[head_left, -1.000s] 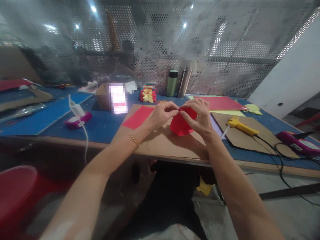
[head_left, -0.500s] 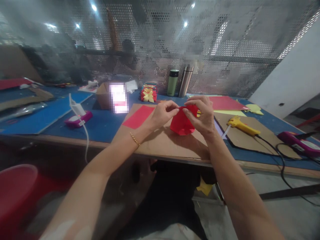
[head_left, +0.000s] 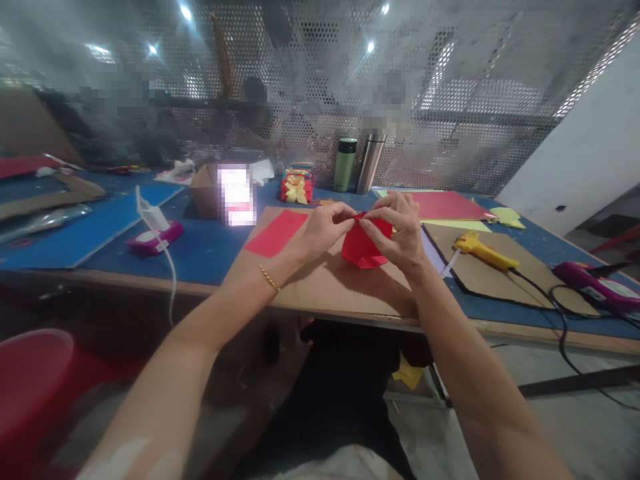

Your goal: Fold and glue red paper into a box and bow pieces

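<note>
A small folded red paper piece (head_left: 365, 249), shaped like a little bag or box, stands on the brown board (head_left: 345, 293). At its top left corner, my left hand (head_left: 327, 230) pinches the edge between thumb and fingertips. My right hand (head_left: 397, 230) grips the top from the other side, its thumb close to the left fingertips and its fingers covering the back of the piece. Flat on the board, left of my left hand, lies a red paper sheet (head_left: 277, 233).
Finished-looking red boxes with a yellow bow (head_left: 297, 190), a green flask (head_left: 345, 165) and a steel flask (head_left: 371, 165) stand behind. A yellow glue gun (head_left: 485, 253) rests on cardboard (head_left: 530, 287) at right. Left are a lit phone (head_left: 236, 195) and a purple power strip (head_left: 156, 239).
My right hand has shifted slightly left, bringing its thumb nearer my left fingertips at the top of the red paper piece. My left hand has hardly moved.
</note>
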Action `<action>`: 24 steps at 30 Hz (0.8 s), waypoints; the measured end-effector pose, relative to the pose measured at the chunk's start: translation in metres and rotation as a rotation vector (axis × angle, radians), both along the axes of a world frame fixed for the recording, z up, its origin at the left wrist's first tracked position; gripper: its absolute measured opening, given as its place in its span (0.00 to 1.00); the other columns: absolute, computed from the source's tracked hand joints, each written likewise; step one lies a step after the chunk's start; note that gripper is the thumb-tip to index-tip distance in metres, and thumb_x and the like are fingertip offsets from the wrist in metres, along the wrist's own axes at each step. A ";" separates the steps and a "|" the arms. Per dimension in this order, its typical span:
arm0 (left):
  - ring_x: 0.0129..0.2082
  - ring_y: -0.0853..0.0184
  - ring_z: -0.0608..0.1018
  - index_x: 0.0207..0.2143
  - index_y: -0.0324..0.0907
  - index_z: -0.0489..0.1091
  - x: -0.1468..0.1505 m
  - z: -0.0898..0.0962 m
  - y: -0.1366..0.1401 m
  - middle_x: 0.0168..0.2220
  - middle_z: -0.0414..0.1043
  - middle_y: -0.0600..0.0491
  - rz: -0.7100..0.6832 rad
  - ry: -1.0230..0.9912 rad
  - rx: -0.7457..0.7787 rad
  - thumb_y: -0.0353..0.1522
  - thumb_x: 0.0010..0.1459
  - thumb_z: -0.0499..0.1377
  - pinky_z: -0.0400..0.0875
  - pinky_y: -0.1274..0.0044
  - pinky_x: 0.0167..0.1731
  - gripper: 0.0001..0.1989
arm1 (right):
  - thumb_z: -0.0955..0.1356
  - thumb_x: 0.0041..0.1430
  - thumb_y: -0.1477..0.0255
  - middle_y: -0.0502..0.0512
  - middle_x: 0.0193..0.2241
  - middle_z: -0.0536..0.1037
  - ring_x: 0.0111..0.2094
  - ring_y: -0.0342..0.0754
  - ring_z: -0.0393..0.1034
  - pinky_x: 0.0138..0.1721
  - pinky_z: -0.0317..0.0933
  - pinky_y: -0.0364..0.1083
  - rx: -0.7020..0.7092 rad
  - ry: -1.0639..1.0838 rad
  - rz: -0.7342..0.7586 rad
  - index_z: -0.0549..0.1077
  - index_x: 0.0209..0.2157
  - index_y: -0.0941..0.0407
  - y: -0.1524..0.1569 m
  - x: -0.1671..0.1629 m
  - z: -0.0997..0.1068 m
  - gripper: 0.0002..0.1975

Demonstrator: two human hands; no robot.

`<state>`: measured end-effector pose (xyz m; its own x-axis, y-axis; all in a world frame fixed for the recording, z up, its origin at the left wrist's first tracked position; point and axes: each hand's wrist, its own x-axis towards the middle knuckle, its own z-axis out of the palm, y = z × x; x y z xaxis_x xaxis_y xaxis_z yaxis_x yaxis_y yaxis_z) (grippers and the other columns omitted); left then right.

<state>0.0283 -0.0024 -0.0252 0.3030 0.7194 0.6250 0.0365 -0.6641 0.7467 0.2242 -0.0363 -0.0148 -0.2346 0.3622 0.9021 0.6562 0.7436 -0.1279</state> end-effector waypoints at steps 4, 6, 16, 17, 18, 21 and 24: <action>0.37 0.68 0.81 0.38 0.39 0.79 0.000 -0.001 0.000 0.36 0.83 0.50 0.004 0.011 0.023 0.29 0.62 0.66 0.75 0.74 0.41 0.03 | 0.67 0.72 0.62 0.52 0.30 0.77 0.38 0.55 0.70 0.48 0.59 0.59 -0.073 0.020 0.013 0.80 0.30 0.50 -0.002 0.001 0.000 0.17; 0.37 0.67 0.81 0.39 0.40 0.79 0.000 0.000 -0.001 0.36 0.83 0.50 0.001 0.021 0.036 0.30 0.63 0.66 0.75 0.74 0.42 0.03 | 0.67 0.71 0.63 0.52 0.29 0.78 0.37 0.54 0.71 0.48 0.59 0.59 -0.110 0.029 0.009 0.80 0.29 0.50 -0.001 0.001 -0.001 0.16; 0.39 0.66 0.83 0.40 0.40 0.80 0.000 -0.003 -0.001 0.38 0.84 0.49 0.020 0.048 0.039 0.29 0.63 0.64 0.76 0.72 0.44 0.05 | 0.72 0.64 0.65 0.52 0.33 0.85 0.37 0.55 0.78 0.49 0.62 0.59 -0.173 0.054 0.087 0.83 0.37 0.48 0.003 0.005 -0.004 0.05; 0.39 0.66 0.83 0.40 0.40 0.80 0.000 -0.002 -0.001 0.39 0.84 0.49 0.015 0.053 0.039 0.29 0.63 0.64 0.77 0.72 0.45 0.05 | 0.72 0.65 0.65 0.52 0.33 0.85 0.36 0.55 0.78 0.48 0.62 0.59 -0.166 0.042 0.079 0.83 0.36 0.48 0.004 0.005 -0.004 0.06; 0.39 0.66 0.83 0.41 0.40 0.80 0.000 -0.001 -0.002 0.39 0.84 0.49 0.006 0.062 0.041 0.28 0.62 0.64 0.77 0.71 0.45 0.05 | 0.72 0.65 0.66 0.52 0.32 0.84 0.36 0.55 0.77 0.47 0.61 0.58 -0.154 0.029 0.066 0.83 0.36 0.48 0.005 0.005 -0.004 0.06; 0.40 0.65 0.83 0.42 0.39 0.80 -0.002 0.001 -0.005 0.40 0.84 0.48 -0.024 0.090 0.048 0.27 0.62 0.64 0.77 0.70 0.47 0.06 | 0.72 0.65 0.67 0.52 0.32 0.84 0.37 0.54 0.77 0.47 0.60 0.57 -0.092 -0.008 0.023 0.84 0.36 0.48 0.009 0.006 -0.006 0.06; 0.40 0.66 0.83 0.42 0.39 0.80 -0.002 0.002 -0.005 0.41 0.85 0.47 -0.025 0.092 0.047 0.26 0.62 0.64 0.77 0.70 0.48 0.06 | 0.72 0.66 0.68 0.52 0.34 0.83 0.38 0.53 0.76 0.47 0.58 0.57 -0.019 -0.042 -0.004 0.83 0.37 0.48 0.011 0.006 -0.008 0.04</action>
